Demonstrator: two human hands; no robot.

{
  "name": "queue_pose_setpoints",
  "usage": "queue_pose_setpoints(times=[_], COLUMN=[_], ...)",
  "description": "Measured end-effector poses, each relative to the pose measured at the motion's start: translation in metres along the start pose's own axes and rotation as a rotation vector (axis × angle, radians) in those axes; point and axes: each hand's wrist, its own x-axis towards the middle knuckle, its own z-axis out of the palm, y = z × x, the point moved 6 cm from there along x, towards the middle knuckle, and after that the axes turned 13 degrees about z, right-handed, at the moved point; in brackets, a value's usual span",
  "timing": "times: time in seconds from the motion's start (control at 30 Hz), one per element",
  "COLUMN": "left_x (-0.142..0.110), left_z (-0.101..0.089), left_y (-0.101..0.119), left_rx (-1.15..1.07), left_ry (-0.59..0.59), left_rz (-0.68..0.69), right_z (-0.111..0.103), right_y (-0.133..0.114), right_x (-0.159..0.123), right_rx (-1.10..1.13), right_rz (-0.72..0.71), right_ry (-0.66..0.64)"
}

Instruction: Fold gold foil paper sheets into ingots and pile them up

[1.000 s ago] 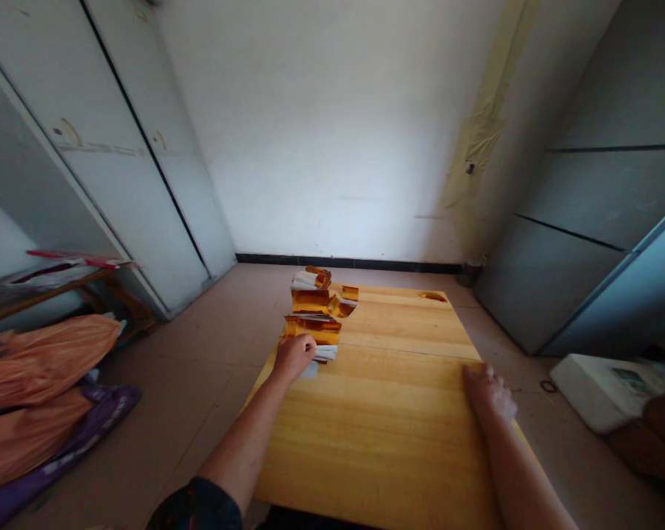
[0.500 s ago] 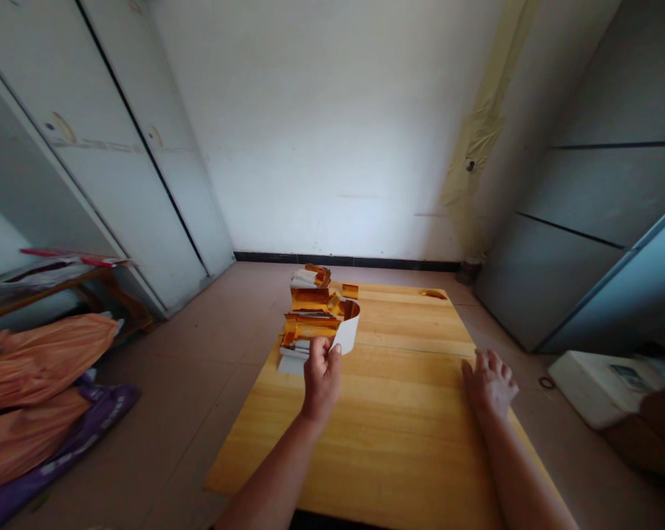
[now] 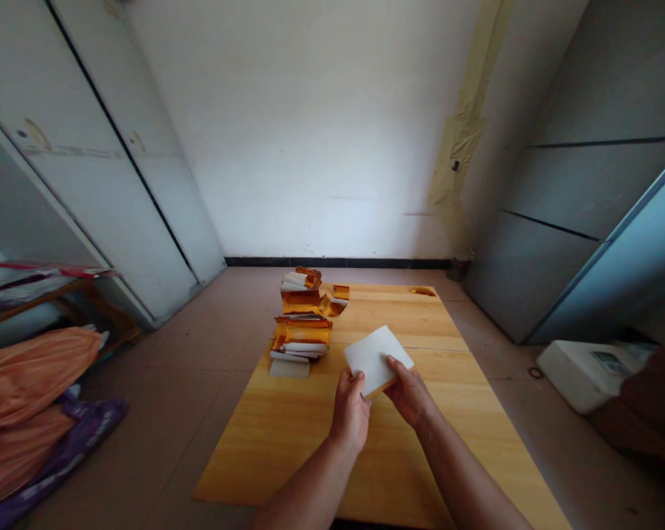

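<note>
Over pine planks (image 3: 266,456), white square (image 3: 375,359) between left hand (image 3: 350,412), right hand (image 3: 410,394)

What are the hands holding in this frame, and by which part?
The left hand and right hand hold a flat white square sheet by its two near edges, one each.

A flat rectangular pine board (image 3: 288,456) fills the foreground. On its far left part lie stacked gold-foil-and-white paper strips (image 3: 303,327), one pile behind another. Just right of them, above the board, a white square card (image 3: 374,359) is held between the left hand (image 3: 350,414) and the right hand (image 3: 410,395). Left of the board, orange plastic sacks (image 3: 23,383) lie over a purple bag (image 3: 75,434). To its right sits a white boxy container (image 3: 578,375), and behind it rises a white plaster wall (image 3: 310,147).
</note>
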Motion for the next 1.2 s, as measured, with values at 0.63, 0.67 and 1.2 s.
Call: queue_pose_setpoints(times=[0.63,0.67,1.2], left_x=[0.006,0.008,0.030], left_z=[-0.034,-0.027,-0.031], left_y=[0.039,0.036,-0.012], left_rx=[1.296,1.289,1.699], left_ry=[-0.512,-0.606,-0.909], left_rz=[0.385,0.444,0.388], right_z=[-0.020,-0.018,-0.023], right_y=[-0.009,-0.008,-0.007], right_x=[0.037,0.034,-0.007], right_rx=[-1.827,-1.882,-1.693], right_rz=[-0.357,-0.364,-0.680], right_ry=[0.465,0.488,0.000])
